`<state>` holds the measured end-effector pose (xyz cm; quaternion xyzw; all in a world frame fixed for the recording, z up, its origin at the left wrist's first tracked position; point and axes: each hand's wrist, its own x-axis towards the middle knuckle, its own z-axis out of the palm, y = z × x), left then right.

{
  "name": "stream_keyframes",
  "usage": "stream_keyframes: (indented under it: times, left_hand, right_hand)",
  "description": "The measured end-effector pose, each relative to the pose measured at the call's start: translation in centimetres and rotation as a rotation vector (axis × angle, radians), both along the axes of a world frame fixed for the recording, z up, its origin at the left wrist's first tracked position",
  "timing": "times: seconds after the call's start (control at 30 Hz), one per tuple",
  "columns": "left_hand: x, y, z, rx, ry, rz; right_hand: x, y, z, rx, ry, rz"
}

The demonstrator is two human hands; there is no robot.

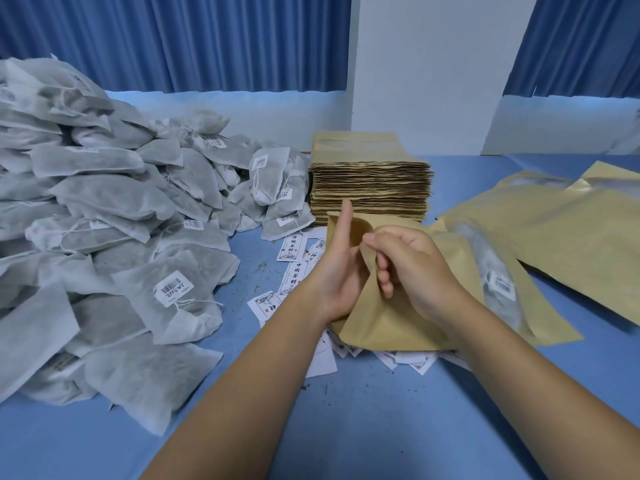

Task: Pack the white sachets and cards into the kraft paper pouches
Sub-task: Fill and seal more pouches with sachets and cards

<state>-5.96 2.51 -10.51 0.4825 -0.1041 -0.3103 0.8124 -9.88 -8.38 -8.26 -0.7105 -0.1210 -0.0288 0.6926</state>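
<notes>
White sachets (104, 216) are heaping far left, within reach. Kraft pouch (388, 317) is sitting mid-table over the cards (292, 249); left hand (341, 268) and right hand (412, 271) are pinching its mouth apart for loading.

Kraft pouch (388, 317) held open; white sachets (104, 216) heaped left; cards (294, 268) scattered.
</notes>
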Motion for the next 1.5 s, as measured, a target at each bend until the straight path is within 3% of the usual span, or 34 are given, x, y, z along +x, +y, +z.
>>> stream_keyframes:
  times: [0.23,0.37,0.43,0.57,0.63,0.77,0.87,0.97,1.1,1.17,1.37,1.5]
  left_hand:
    - [0.1,0.5,0.7,0.18,-0.001,-0.045]
    - [0.9,1.4,0.9,0.588,-0.161,0.267]
    - [0.9,1.6,0.6,0.631,-0.211,0.379]
    - [1.3,2.6,-0.3,0.927,-0.46,0.661]
    - [1.4,2.8,-0.5,1.009,-0.427,0.663]
    - [1.3,2.5,-0.2,0.715,-0.242,0.351]
    - [1.2,2.4,0.1,0.459,-0.065,0.352]
    - [1.0,2.5,0.7,0.164,0.204,0.343]
    - [1.2,2.9,0.4,0.202,0.188,0.411]
    - [1.3,2.9,0.1,0.246,0.126,0.443]
    - [1.6,2.9,0.3,0.269,-0.041,0.543]
    - [1.5,3.5,0.3,0.378,-0.206,0.689]
  right_hand:
    - [1.2,-0.7,-0.9,-0.112,-0.049,-0.179]
    - [1.8,-1.0,-1.5,-0.273,-0.051,-0.227]
    - [1.9,-0.9,-1.7,-0.303,-0.068,-0.231]
    - [1.9,-1.1,-1.6,-0.246,-0.081,-0.258]
    - [1.8,-1.3,-1.5,-0.203,-0.093,-0.27]
    - [1.7,-1.1,-1.8,-0.309,-0.254,-0.261]
    - [1.8,-1.0,-2.4,-0.665,-0.402,-0.302]
    - [1.8,-1.1,-3.2,-1.065,-0.398,-0.262]
    - [1.8,-0.9,-3.7,-1.319,-0.361,-0.115]
    - [1.7,-0.9,-3.5,-1.263,-0.383,-0.137]
    - [1.5,-1.0,-2.8,-0.852,-0.574,-0.364]
    - [1.5,-0.9,-2.6,-0.759,-0.566,-0.417]
